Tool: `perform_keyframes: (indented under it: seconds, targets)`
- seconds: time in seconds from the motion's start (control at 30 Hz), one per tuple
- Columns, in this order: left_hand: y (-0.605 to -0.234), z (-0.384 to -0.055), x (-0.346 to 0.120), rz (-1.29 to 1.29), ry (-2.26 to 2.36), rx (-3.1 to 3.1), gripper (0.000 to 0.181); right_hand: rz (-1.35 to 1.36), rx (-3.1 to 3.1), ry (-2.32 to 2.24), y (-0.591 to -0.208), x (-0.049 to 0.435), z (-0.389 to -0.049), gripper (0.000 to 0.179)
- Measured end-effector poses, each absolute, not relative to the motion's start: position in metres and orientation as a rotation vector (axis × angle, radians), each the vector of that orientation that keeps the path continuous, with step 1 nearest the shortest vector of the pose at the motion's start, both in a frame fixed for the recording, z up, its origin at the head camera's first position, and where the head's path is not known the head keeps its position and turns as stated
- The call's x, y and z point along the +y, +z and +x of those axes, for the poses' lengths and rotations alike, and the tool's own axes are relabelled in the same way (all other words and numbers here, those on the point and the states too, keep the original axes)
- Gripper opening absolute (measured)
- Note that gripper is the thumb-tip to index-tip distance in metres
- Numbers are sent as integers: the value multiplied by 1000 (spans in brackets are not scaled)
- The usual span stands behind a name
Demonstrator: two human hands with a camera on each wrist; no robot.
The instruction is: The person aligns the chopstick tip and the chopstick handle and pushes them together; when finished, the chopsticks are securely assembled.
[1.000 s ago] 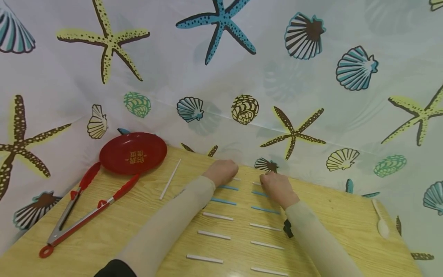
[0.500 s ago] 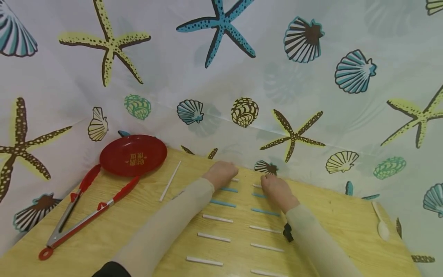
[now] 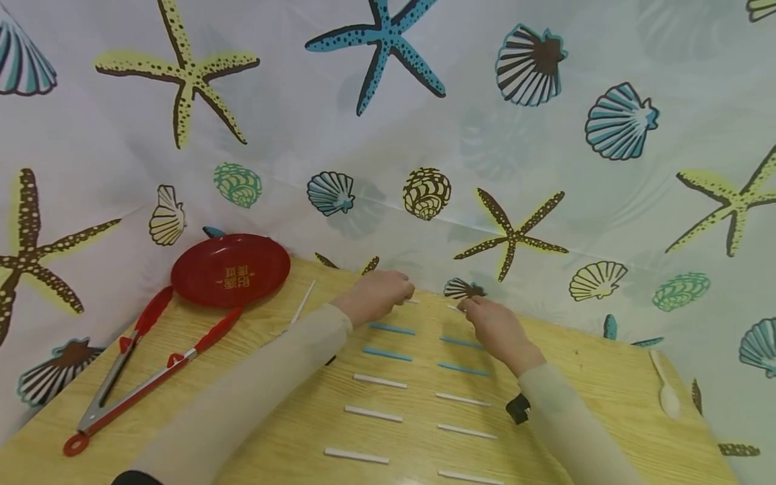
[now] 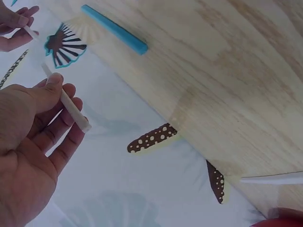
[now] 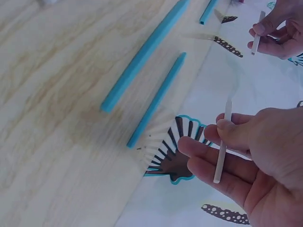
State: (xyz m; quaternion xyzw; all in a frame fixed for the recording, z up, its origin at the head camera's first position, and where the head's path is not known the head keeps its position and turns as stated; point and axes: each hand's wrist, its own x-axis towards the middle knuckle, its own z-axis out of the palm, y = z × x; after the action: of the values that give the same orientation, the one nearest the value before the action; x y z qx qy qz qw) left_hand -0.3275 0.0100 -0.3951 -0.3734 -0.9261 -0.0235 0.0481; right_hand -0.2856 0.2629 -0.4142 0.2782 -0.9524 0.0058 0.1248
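Note:
At the table's far edge my left hand [image 3: 377,296] pinches a slim white stick [image 4: 72,108] between thumb and fingers, held off the table. To its right, my right hand [image 3: 500,330] pinches another slim white stick [image 5: 221,158] the same way, its other fingers extended. The two hands are apart. Just nearer than the left hand lie two blue sticks [image 3: 388,353], with two more blue sticks [image 3: 463,369] below the right hand. Closer still, white sticks continue the left column [image 3: 373,413] and the right column [image 3: 467,431], roughly parallel.
Red tongs [image 3: 148,392] lie spread on the left, their tips at a red oval plate [image 3: 209,276]. A single white stick [image 3: 303,302] lies beside the plate, partly behind my left sleeve. A white spoon [image 3: 669,397] is near the right edge. A patterned curtain [image 3: 376,148] hangs behind.
Both hands have lifted slightly, raising their white sticks. My left hand has shifted a little left and my right hand a little right, uncovering more of the blue sticks.

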Motion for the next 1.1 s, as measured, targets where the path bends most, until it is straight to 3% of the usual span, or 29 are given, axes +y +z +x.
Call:
perform_keyframes:
  seconds: [0.43,1.1]
  targets:
    - [-376,-294,-2,-1248,-96,-2628,15,969,-2615,199,-389,245,-250,23]
    - [-382,-288,-1,-1268,-117,-2600,20,952,-2614,184,-392,237,-246,20]
